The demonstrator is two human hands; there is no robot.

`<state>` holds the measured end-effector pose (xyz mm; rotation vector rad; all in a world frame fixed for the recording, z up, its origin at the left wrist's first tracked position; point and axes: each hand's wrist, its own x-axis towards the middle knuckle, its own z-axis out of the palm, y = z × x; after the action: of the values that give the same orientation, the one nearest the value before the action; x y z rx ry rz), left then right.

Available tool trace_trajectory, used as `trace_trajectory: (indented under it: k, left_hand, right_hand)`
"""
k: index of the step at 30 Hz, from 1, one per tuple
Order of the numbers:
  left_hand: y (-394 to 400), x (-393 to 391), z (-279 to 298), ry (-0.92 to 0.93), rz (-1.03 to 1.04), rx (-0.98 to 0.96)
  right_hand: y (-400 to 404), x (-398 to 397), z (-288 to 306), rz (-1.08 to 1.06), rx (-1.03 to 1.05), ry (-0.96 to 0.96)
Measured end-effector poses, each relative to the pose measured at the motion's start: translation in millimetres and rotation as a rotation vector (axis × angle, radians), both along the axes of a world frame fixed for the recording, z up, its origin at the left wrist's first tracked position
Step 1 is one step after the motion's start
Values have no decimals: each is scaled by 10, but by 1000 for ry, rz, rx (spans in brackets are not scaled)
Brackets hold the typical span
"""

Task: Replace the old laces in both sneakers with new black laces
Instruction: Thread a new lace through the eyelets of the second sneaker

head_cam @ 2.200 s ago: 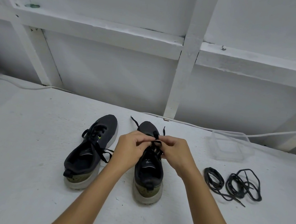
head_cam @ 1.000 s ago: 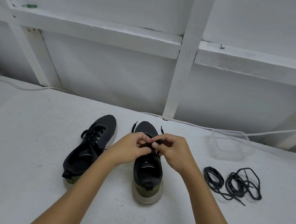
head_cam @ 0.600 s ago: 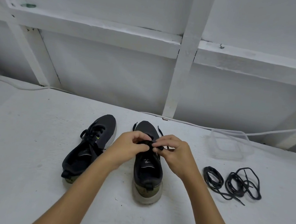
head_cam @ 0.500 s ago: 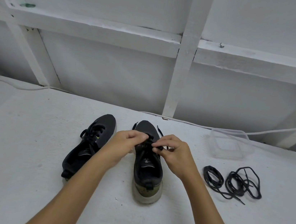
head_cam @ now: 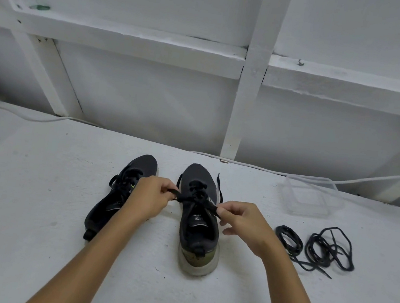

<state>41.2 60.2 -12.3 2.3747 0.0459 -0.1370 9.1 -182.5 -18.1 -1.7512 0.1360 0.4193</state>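
Black lace [head_cam: 196, 200] stretches taut across the right sneaker [head_cam: 199, 217] at twelve o'clock, left hand [head_cam: 151, 199] and right hand [head_cam: 245, 222] each pinching a loop, apparently cinching the bow.

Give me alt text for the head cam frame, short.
Two bare hands, left hand and right hand, each pinch a strand of the black lace across the right sneaker on a white surface. The left sneaker stands beside it; two loose lace bundles and a clear plastic container lie to the right.
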Motion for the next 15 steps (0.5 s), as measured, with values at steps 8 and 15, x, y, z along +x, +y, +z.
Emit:
trace_trajectory:
  k: [8,15]
  left_hand:
    - [-3,-13,-27,-141,86,133]
    - [96,16,36,-11,112,-85]
  right_hand:
    - [-33,5,-25,-175,372,165]
    - [5,3,-67,-65,191,69]
